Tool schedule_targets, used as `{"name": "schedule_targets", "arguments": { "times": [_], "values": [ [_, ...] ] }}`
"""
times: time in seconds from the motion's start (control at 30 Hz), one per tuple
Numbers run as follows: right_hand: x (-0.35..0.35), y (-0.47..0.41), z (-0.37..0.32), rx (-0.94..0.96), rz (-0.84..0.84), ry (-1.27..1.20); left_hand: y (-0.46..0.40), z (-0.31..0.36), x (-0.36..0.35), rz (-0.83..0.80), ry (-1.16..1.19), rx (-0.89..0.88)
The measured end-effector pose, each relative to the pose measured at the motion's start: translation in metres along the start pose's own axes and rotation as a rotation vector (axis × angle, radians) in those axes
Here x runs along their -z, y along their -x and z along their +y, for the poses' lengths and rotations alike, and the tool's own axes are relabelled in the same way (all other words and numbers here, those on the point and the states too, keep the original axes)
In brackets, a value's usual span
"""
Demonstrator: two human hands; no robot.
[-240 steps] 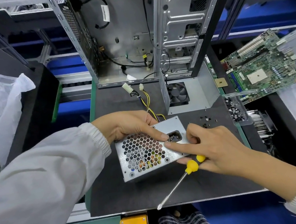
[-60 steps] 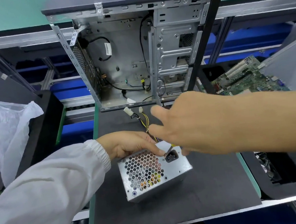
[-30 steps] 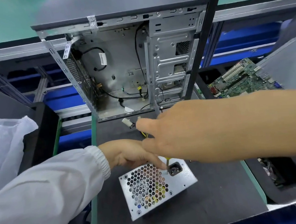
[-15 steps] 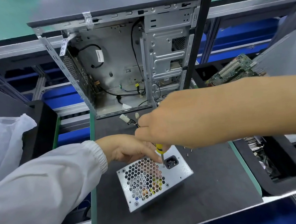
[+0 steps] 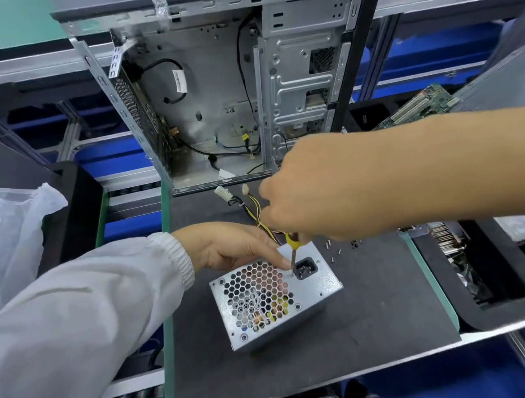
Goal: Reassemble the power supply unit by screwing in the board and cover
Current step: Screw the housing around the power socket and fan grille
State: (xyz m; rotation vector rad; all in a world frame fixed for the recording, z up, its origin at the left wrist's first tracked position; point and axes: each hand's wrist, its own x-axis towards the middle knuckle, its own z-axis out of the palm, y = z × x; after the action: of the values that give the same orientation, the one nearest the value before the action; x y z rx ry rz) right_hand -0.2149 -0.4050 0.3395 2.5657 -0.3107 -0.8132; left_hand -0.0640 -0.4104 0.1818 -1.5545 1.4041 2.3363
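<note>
The silver power supply unit [image 5: 315, 285] stands on the dark mat [image 5: 382, 332], its honeycomb grille and black power socket facing up. My left hand [image 5: 227, 248] rests on its far left edge, a fingertip pressing the cover beside the socket. My right hand [image 5: 315, 193] hovers above and grips a yellow-handled screwdriver [image 5: 293, 250] upright. Its tip stands on the cover just left of the socket. The handle is mostly hidden under my fingers. Yellow and black cables [image 5: 255, 206] with white plugs run from the unit's far side.
An open computer case [image 5: 227, 89] stands behind the mat. Several loose screws [image 5: 337, 249] lie on the mat right of the unit. A motherboard [image 5: 420, 107] sits far right, a black tray with parts [image 5: 489, 272] at right, a white plastic bag [image 5: 8, 232] at left.
My right hand has brought the screwdriver upright and lowered its tip onto the cover beside the socket. My left hand has stayed on the unit.
</note>
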Motion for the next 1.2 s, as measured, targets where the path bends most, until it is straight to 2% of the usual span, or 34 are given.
{"name": "schedule_targets", "arguments": {
  "times": [0.03, 0.13, 0.3, 0.47, 0.6, 0.73, 0.83, 0.93, 1.07, 1.13, 1.2],
  "values": [
    [-0.002, 0.0, 0.0, -0.029, 0.06, 0.022, 0.0, 0.0, -0.001, 0.005, 0.005, -0.004],
    [-0.001, 0.0, -0.002, -0.085, 0.1, 0.107, -0.001, -0.001, 0.0, -0.026, -0.002, 0.017],
    [-0.014, 0.003, 0.011, -0.207, 0.128, -0.003, 0.003, -0.005, 0.001, -0.074, 0.041, 0.047],
    [-0.063, 0.032, 0.043, -0.396, 0.128, -0.465, 0.003, -0.008, -0.004, -0.052, 0.06, 0.025],
    [-0.13, 0.033, 0.05, -0.566, 0.208, -0.885, -0.002, -0.006, -0.005, 0.016, 0.007, 0.043],
    [-0.196, 0.001, 0.036, -0.748, 0.318, -1.411, -0.002, -0.006, -0.004, -0.039, 0.024, 0.074],
    [-0.219, -0.026, 0.024, -0.771, 0.283, -1.577, -0.004, -0.01, -0.001, -0.078, 0.05, 0.076],
    [-0.221, -0.041, 0.014, -0.706, 0.288, -1.624, -0.006, -0.013, 0.002, -0.097, 0.062, 0.075],
    [-0.206, -0.04, 0.0, -0.564, 0.479, -1.5, -0.005, -0.011, 0.002, -0.114, 0.064, 0.082],
    [-0.206, -0.04, 0.003, -0.624, 0.515, -1.305, -0.004, -0.007, 0.001, -0.112, 0.048, 0.081],
    [-0.213, -0.043, 0.011, -0.797, 0.527, -1.162, -0.002, -0.004, 0.0, -0.102, 0.02, 0.073]
  ]
}}
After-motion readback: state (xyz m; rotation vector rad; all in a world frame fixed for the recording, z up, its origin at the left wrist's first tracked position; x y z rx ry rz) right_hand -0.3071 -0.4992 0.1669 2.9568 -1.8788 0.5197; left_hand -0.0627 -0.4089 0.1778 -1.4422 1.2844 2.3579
